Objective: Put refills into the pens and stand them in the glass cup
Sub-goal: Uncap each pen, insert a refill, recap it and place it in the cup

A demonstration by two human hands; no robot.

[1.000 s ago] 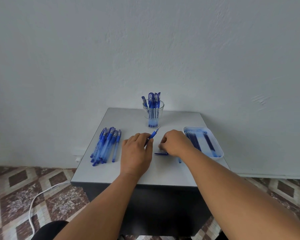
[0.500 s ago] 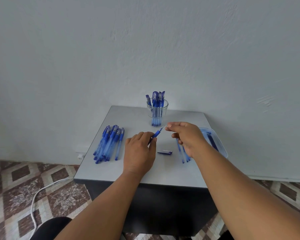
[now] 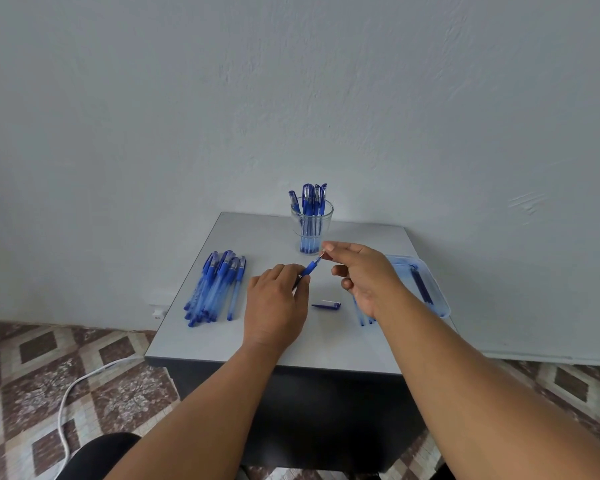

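— What are your hands doing?

— My left hand (image 3: 274, 299) grips the pen (image 3: 309, 270) by its barrel, tip slanting up toward the glass cup (image 3: 311, 225). My right hand (image 3: 361, 275) pinches the pen's metal tip between thumb and forefinger, the other fingers loosely curled.

— What changed just now?

— A second ago my right hand was down on the table (image 3: 222, 341), in front of the cup, by the cap (image 3: 326, 305). It has come up to the tip and left the cap lying there. I'd judge I'm fitting or tightening the nose over a refill, so this pen is nearly assembled; capping it and standing it in the cup remain.

— Walk me across, left to right.

— Well left of the cup and nearer me lies the pile of pens (image 3: 215, 289), capped, barrels pale and clear. In front of the cup is the pen I hold, deep blue grip, silver point. Nearer me lies its cap, dark blue with a clip. Right of that, a few loose clear barrels (image 3: 362, 315), partly hidden by my wrist. Right of the cup sits the tray (image 3: 437, 289) with dark refills (image 3: 420, 287).

— And the cup?

— At the table's far edge, several capped pens upright inside.
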